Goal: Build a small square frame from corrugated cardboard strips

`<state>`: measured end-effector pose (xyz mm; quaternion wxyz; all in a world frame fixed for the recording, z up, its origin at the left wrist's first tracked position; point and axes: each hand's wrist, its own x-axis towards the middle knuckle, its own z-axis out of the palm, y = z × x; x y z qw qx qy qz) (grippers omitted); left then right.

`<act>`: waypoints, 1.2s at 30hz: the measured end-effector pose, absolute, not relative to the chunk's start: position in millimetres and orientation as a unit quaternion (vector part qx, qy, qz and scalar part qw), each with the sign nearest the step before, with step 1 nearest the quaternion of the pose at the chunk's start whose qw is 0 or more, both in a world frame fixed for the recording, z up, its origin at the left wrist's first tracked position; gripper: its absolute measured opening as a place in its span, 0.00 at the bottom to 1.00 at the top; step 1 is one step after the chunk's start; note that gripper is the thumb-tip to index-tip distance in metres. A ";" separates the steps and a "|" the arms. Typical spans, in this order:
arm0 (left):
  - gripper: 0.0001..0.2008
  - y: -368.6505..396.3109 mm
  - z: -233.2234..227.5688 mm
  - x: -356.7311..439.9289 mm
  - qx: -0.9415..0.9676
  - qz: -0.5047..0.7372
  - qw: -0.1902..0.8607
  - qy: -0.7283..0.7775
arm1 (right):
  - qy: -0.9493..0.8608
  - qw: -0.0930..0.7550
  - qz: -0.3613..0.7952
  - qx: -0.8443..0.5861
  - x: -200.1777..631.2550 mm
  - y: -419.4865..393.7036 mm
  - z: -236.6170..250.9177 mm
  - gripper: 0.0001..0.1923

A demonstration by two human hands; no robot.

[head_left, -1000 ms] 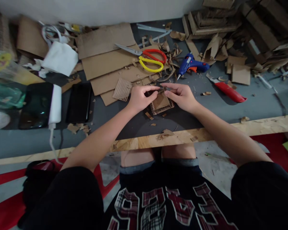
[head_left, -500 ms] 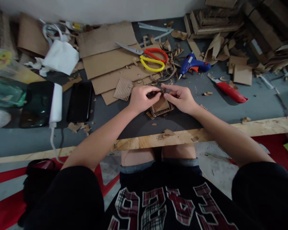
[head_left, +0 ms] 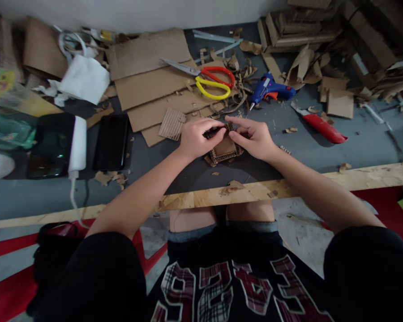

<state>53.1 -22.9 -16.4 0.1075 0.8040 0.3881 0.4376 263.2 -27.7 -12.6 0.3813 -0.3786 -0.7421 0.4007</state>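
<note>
A small square cardboard tray (head_left: pixel 225 146) with a raised corrugated rim lies on the grey tabletop in front of me. My left hand (head_left: pixel 201 137) pinches the far left part of the rim between thumb and fingers. From the other side my right hand (head_left: pixel 253 137) grips the far right part of the rim, its thumb on the inner side. The fingertips of both hands nearly meet at the far edge and partly hide it. Scissors (head_left: pixel 215 82) with a red and a yellow handle rest on cardboard sheets (head_left: pixel 154 91) beyond my hands.
A blue glue gun (head_left: pixel 272 89) lies beyond my right hand, a red utility knife (head_left: pixel 322 125) to its right. Cardboard scraps (head_left: pixel 339 103) and stacked wood-like pieces (head_left: pixel 298 33) fill the far right. A black phone (head_left: pixel 110 142) and a white power bank (head_left: pixel 77 145) lie left.
Almost nothing differs. Both hands keep their hold on the cardboard tray, with only tiny shifts of the fingers.
</note>
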 end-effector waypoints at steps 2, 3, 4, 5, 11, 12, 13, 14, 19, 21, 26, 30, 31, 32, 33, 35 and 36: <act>0.15 -24.9 -14.0 51.8 0.801 0.446 0.124 0.379 | -0.748 0.386 0.387 -0.376 263.7 -27.9 -11.6 0.25; 0.15 -25.5 -13.3 51.2 0.800 0.450 0.129 0.375 | -0.751 0.390 0.379 -0.375 264.0 -28.0 -11.1 0.25; 0.15 -25.8 -13.1 50.8 0.799 0.453 0.131 0.372 | -0.753 0.394 0.371 -0.375 264.2 -28.1 -10.6 0.25; 0.15 -25.8 -13.3 50.7 0.799 0.456 0.129 0.370 | -0.755 0.398 0.363 -0.374 264.5 -28.2 -10.2 0.25; 0.11 -23.3 -17.8 53.7 0.798 0.461 0.075 0.380 | -0.768 0.415 0.316 -0.372 265.1 -30.1 -8.7 0.25; 0.11 -23.2 -18.2 54.1 0.798 0.461 0.069 0.381 | -0.770 0.414 0.311 -0.373 265.0 -30.5 -8.1 0.25; 0.11 -23.3 -18.4 54.4 0.799 0.461 0.064 0.382 | -0.772 0.411 0.308 -0.376 265.0 -31.0 -7.2 0.26; 0.12 -23.4 -18.5 54.6 0.799 0.461 0.062 0.381 | -0.773 0.406 0.307 -0.380 264.9 -31.5 -6.1 0.26; 0.14 -24.3 -17.7 54.3 0.801 0.443 0.071 0.397 | -0.772 0.377 0.306 -0.410 264.1 -34.8 1.1 0.28; 0.15 -24.7 -16.7 53.1 0.802 0.432 0.067 0.408 | -0.773 0.374 0.301 -0.414 263.9 -35.6 2.6 0.29; 0.17 -24.5 -14.9 48.4 0.811 0.425 0.090 0.391 | -0.771 0.378 0.303 -0.414 264.5 -34.5 -0.1 0.29; 0.16 -22.7 -15.7 47.4 0.811 0.419 0.119 0.391 | -0.761 0.390 0.310 -0.415 265.3 -33.2 -2.9 0.28; 0.16 -22.3 -15.9 47.3 0.809 0.421 0.124 0.392 | -0.761 0.393 0.310 -0.412 265.4 -33.1 -3.0 0.28; 0.16 -22.0 -16.0 47.0 0.808 0.423 0.129 0.389 | -0.762 0.395 0.309 -0.410 265.5 -33.1 -3.1 0.28; 0.15 -21.8 -15.9 46.5 0.810 0.426 0.132 0.381 | -0.762 0.397 0.308 -0.408 265.6 -33.2 -3.0 0.28; 0.16 -21.7 -15.7 45.5 0.815 0.433 0.131 0.363 | -0.762 0.395 0.308 -0.409 265.7 -33.4 -2.6 0.28; 0.16 -21.6 -15.6 45.2 0.816 0.435 0.127 0.359 | -0.762 0.394 0.309 -0.411 265.8 -33.4 -2.5 0.28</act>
